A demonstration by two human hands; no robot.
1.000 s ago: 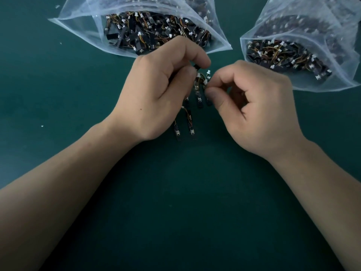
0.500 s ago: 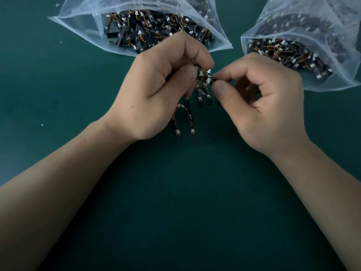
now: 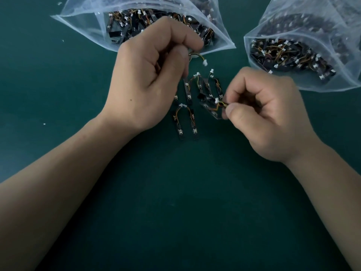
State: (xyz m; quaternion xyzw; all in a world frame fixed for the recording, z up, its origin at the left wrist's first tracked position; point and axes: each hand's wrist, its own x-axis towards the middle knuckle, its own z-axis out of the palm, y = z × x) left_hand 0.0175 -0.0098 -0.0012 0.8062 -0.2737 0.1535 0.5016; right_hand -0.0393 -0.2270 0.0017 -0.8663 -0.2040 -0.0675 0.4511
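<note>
My left hand (image 3: 150, 75) is curled and pinches a small wire piece (image 3: 199, 56) with a white connector hanging off its tip. My right hand (image 3: 267, 114) pinches another wired part (image 3: 212, 107), a black strip board with orange-yellow wires and a white plug, just above the mat. Between the hands lie several loose black strip boards joined by short wires; one pair (image 3: 185, 122) lies nearest me, others (image 3: 203, 85) sit further back. Part of the left hand's piece is hidden in its fingers.
Two clear zip bags full of the same black wired parts lie at the back: one (image 3: 82, 22) behind my left hand, one (image 3: 304, 79) at the right. The surface is a dark green mat (image 3: 175, 202). Small white specks dot its left side.
The hands were pinched together over one assembly; now they have come apart. My right hand moved down and right with a board, my left stayed up holding a wire piece.
</note>
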